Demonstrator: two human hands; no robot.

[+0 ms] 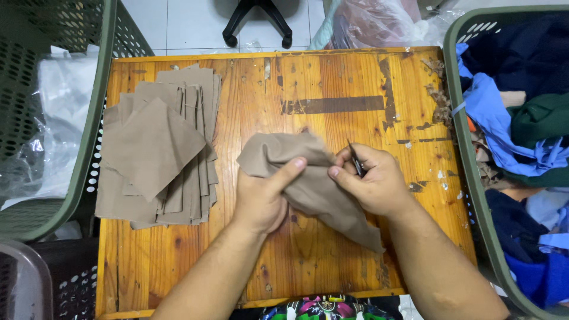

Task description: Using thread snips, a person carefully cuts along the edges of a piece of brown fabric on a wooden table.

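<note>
- A clear plastic bag (379, 24) lies just beyond the far edge of the wooden worktop (332, 77); no labels show.
- One stack of tan fabric pieces (160, 148) sits at the worktop's left edge; their count cannot be told.
- One green basket (468, 160) of blue and dark clothes stands at the right edge.
- The left hand (261, 198) pinches one tan cloth (314, 184) near the worktop's middle.
- The right hand (373, 181) grips the cloth's other side, with a thin dark tool (355, 160) in its fingers.

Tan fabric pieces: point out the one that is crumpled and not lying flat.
It is the tan piece in both hands at the table's middle, bunched between left hand and right hand. The others lie flat in the stack at left.
</note>
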